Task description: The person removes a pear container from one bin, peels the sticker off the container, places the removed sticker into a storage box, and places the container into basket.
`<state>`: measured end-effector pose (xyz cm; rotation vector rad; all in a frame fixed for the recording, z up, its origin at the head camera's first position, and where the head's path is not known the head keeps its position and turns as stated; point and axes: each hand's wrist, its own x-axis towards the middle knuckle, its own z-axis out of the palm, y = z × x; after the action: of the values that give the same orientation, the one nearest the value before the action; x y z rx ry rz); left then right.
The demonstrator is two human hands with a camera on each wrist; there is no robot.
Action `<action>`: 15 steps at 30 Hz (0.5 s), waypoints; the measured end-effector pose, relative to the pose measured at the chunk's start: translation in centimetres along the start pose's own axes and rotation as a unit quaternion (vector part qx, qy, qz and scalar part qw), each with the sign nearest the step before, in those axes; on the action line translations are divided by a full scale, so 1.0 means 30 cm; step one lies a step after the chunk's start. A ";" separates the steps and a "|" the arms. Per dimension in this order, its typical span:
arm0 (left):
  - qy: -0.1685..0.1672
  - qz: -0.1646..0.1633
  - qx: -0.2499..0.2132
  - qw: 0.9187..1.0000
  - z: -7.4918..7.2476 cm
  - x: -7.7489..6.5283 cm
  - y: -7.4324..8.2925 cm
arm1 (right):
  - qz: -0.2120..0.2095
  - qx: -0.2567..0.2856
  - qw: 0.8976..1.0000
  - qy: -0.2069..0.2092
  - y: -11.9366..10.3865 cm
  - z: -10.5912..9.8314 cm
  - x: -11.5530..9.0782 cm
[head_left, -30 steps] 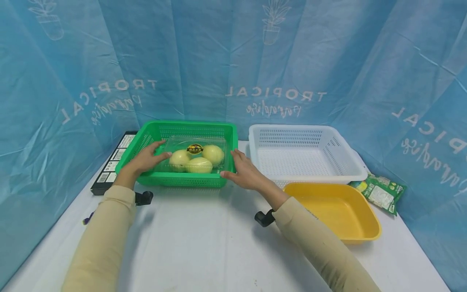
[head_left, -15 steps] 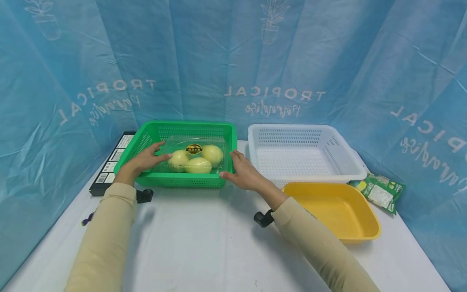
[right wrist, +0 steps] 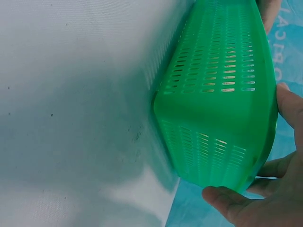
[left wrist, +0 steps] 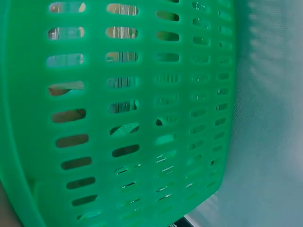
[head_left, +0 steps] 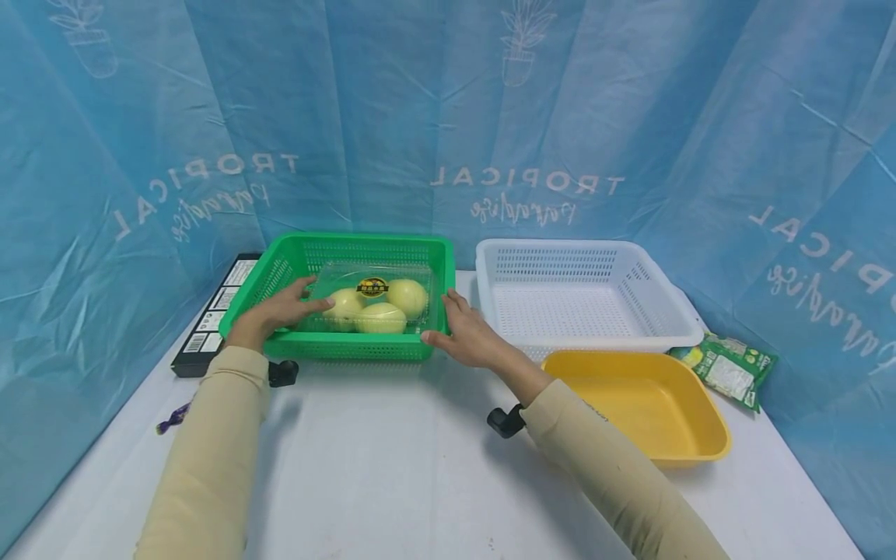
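Low in the green basket lies a clear plastic box with yellow-green round fruits in it and a black-and-gold label. My left hand reaches over the basket's front left rim, its thumb stretched to the box's left end; whether it presses the box is hard to tell. In the left wrist view the basket wall hides most of that hand. My right hand spans the basket's front right corner. In the right wrist view its thumb touches the rim and its fingertips rest on the end wall.
A white basket stands at the back right, with a yellow tub before it. Beside them lies a green packet. A black box sits left of the green basket, and a purple wrapper near the left forearm.
My left forearm has shifted slightly right, and the left thumb sits a little farther right and lower by the clear box. The right hand and the basket stay put.
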<state>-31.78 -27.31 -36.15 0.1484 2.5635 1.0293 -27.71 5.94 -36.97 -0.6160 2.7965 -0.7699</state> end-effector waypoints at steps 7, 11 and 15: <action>0.006 -0.008 0.018 1.000 0.005 0.003 0.012 | -0.004 -0.006 1.000 -0.006 0.002 0.000 -0.003; 0.006 -0.021 0.025 0.999 0.006 0.004 0.012 | -0.002 -0.008 1.000 -0.009 0.000 0.001 -0.003; 0.006 -0.024 0.027 0.999 0.009 0.002 0.011 | 0.000 -0.015 1.000 -0.014 -0.006 0.002 -0.002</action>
<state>-31.76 -26.89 -36.12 0.0939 2.5935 0.9478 -27.58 5.79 -36.93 -0.6256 2.7881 -0.7157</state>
